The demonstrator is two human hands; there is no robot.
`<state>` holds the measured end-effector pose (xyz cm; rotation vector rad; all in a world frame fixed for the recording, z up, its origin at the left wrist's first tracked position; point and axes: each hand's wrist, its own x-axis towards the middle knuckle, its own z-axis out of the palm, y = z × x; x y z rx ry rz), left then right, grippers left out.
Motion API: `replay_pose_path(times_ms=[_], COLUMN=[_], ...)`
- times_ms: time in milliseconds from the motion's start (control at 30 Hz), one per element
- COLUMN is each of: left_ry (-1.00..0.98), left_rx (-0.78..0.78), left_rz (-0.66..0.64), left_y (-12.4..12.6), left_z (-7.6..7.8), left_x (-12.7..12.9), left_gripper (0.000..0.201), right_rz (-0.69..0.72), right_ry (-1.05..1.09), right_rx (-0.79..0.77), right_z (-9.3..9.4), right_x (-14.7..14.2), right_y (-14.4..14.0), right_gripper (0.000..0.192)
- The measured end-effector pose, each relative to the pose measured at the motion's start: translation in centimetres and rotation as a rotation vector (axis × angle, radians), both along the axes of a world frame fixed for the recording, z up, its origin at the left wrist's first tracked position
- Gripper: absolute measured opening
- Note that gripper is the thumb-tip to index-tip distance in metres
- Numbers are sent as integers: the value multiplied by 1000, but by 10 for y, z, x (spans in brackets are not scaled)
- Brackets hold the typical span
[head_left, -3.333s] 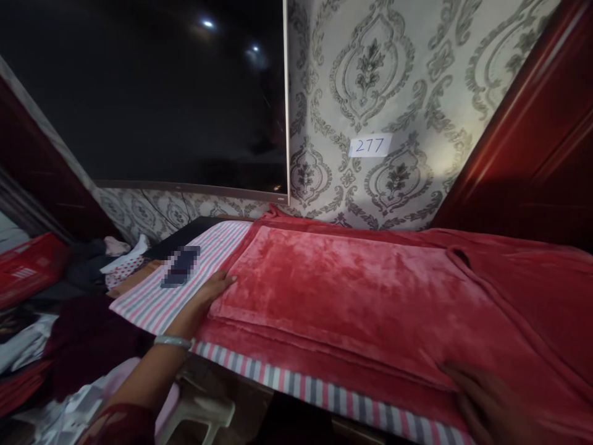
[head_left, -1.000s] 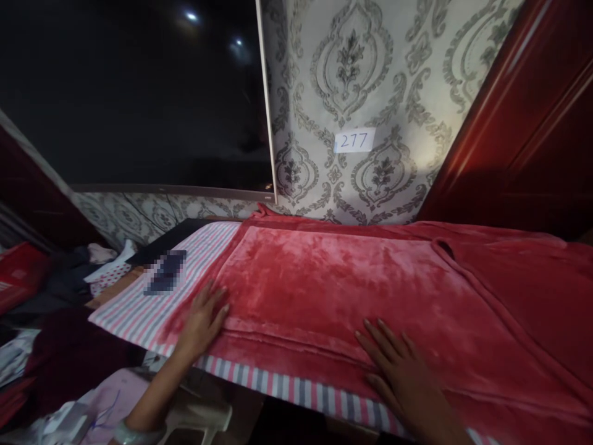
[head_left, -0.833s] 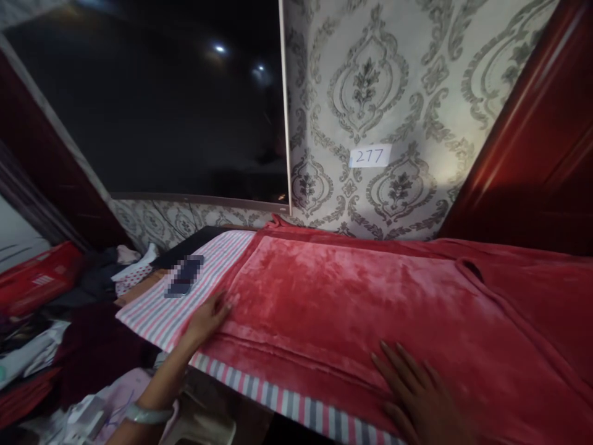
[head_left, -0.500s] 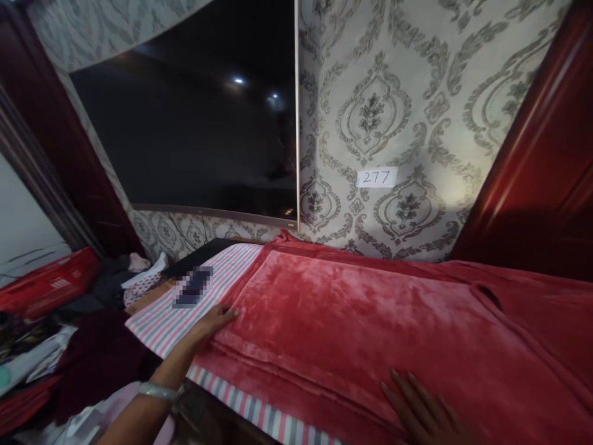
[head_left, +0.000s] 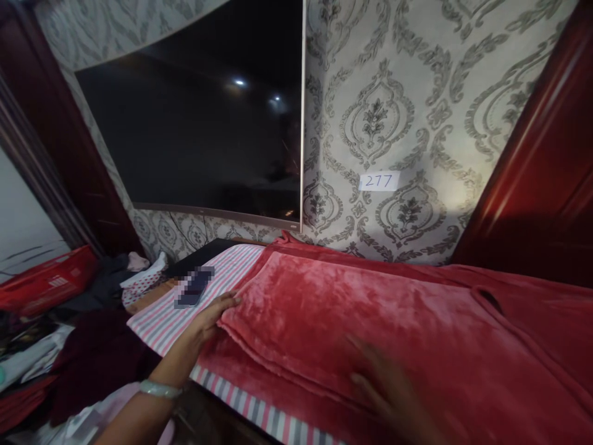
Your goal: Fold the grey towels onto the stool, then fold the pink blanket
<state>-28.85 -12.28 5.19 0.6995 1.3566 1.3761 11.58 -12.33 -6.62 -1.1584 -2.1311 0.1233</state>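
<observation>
A large piece of red plush cloth (head_left: pixel 315 309) lies folded in layers over a striped pink, grey and white cloth (head_left: pixel 231 262). At its left edge my left hand (head_left: pixel 215 315) grips the upper layer's near-left corner, the thumb side partly hidden. That layer's border curves up slightly there. My right hand (head_left: pixel 386 383), smeared by motion, is over the middle of the red cloth near the front, fingers apart and nothing in them. Whether it touches the plush I cannot tell. A blurred-out dark flat object (head_left: pixel 195 287) rests on the striped cloth, left of my left hand.
Behind the cloth, a large dark television (head_left: pixel 199 123) hangs on the patterned wall (head_left: pixel 380 123), beside a paper label (head_left: pixel 380 180) reading 277. Heaped clothes (head_left: pixel 102 346) and a red bag (head_left: pixel 50 281) lie at left. A dark red wooden panel (head_left: pixel 546 173) stands at right.
My left hand has shifted the red layer's near-left corner slightly up and inward, bending its border. My right hand has moved left and away from me across the cloth.
</observation>
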Motion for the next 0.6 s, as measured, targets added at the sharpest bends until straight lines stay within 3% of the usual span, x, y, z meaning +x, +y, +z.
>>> replay_pose_path(times_ms=[33,133,200,267,333,433,600], left_ry=[11,24,37,93,172,235,222], left_rx=[14,66,118,185,266,350,174], left_rz=[-9,-46,-67,-88,-97,-95,-84], left_y=[2,10,13,16,18,24,61], left_z=[2,6,9,10,8,-2,-26], left_x=[2,7,11,15,16,8,-21], left_gripper=[47,54,55,52,46,39,37], right_rz=[65,354,422,422,374,311,299], right_ry=[13,171,221,193,139,76,112], right_rx=[-21,-333,-424,-422,-380,-325,-347], right_z=[15,68,98,114,118,114,104], right_x=[-25,-107,-159,-202,-230,-246,-242], right_y=[4,11,12,14,17,28,39], right_gripper=[62,80,96,111,113,98,90])
